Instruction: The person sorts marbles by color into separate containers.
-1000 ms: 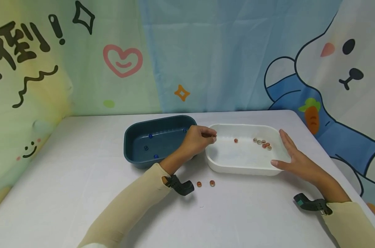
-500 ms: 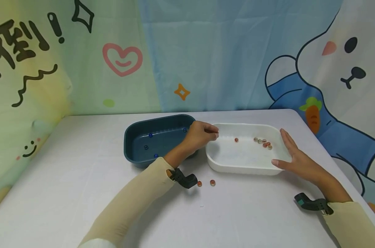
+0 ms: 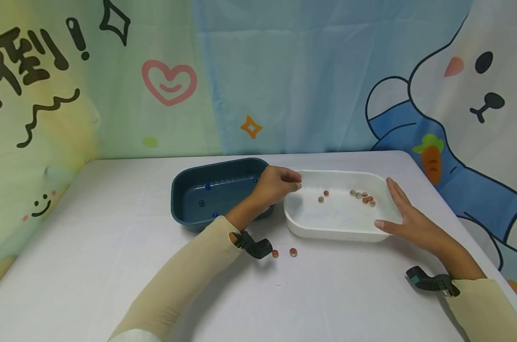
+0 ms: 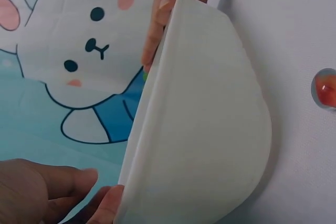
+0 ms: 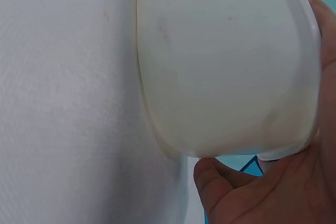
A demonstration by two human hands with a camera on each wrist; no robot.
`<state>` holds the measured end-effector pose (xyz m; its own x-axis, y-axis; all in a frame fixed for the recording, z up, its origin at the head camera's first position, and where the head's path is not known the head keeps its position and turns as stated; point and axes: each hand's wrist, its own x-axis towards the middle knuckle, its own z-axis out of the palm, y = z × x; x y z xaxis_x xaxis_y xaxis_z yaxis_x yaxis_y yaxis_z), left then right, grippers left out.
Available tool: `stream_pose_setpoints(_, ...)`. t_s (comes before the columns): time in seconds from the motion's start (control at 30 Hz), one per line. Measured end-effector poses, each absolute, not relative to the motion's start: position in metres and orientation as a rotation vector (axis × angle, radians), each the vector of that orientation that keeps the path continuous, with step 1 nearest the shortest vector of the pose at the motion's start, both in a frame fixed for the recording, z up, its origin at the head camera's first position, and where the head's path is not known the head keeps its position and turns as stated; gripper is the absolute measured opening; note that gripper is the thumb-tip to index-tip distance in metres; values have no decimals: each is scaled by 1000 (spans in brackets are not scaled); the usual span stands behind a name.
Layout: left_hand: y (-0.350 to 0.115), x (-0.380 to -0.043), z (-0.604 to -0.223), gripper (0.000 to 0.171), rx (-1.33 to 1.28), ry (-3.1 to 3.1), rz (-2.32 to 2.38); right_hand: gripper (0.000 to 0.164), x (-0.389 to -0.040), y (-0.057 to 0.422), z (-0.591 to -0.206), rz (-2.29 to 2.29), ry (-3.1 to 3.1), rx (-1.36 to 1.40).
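My left hand point(image 3: 280, 185) hovers at the left rim of the white tub point(image 3: 327, 232), its fingers holding nothing that I can see. Inside the tub, near that hand, lie a clear marble point(image 3: 320, 199) and a reddish marble point(image 3: 326, 193). Several more clear and reddish marbles point(image 3: 365, 200) cluster toward the tub's right side. My right hand point(image 3: 406, 223) rests against the tub's right end with thumb and fingers spread. In the right wrist view, the right hand point(image 5: 273, 192) lies along the tub's end. The tub wall hides the marbles in both wrist views.
A dark blue-green tub point(image 3: 186, 199) with several blue marbles point(image 3: 207, 187) stands left of the white one, partly behind my left arm. In front lie two reddish marbles, one point(image 3: 275, 253) beside my left wrist camera, another point(image 3: 293, 252) just right. A printed cloth point(image 3: 284, 85) hangs behind the table.
A clear marble now lies in the white tub's left part, where there was none before. My left hand moved slightly right over the rim. My right hand stays in place.
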<state>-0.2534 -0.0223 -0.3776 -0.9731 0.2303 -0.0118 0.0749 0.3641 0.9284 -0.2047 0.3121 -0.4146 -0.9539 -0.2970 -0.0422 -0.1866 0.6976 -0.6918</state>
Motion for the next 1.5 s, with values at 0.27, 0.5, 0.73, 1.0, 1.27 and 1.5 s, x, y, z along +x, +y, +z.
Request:
stream_pose_setpoints(0.27,-24,-251,-377,19,271,2467,1685,111,-205,311,-414,-1101,2756,-394)
stream_pose_setpoints(0.5,-29,-247,-376,18,325,2440,1668,112,-206,312,-414,-1101,2751,-396)
stream_pose_setpoints(0.73,-40,-243,-375,19,397,2314,1748,110,-209,313,-413,-1112,2745,-420)
stream_pose_setpoints(1.0,-48,-232,-372,19,403,2171,1800,107,-209,313,-411,-1123,2734,-412)
stream_pose_setpoints(1.27,-54,-216,-369,20,447,2068,1766,106,-208,314,-413,-1122,2731,-397)
stream_pose_setpoints(1.5,-57,-197,-361,21,532,2100,1680,105,-207,315,-416,-1124,2729,-389)
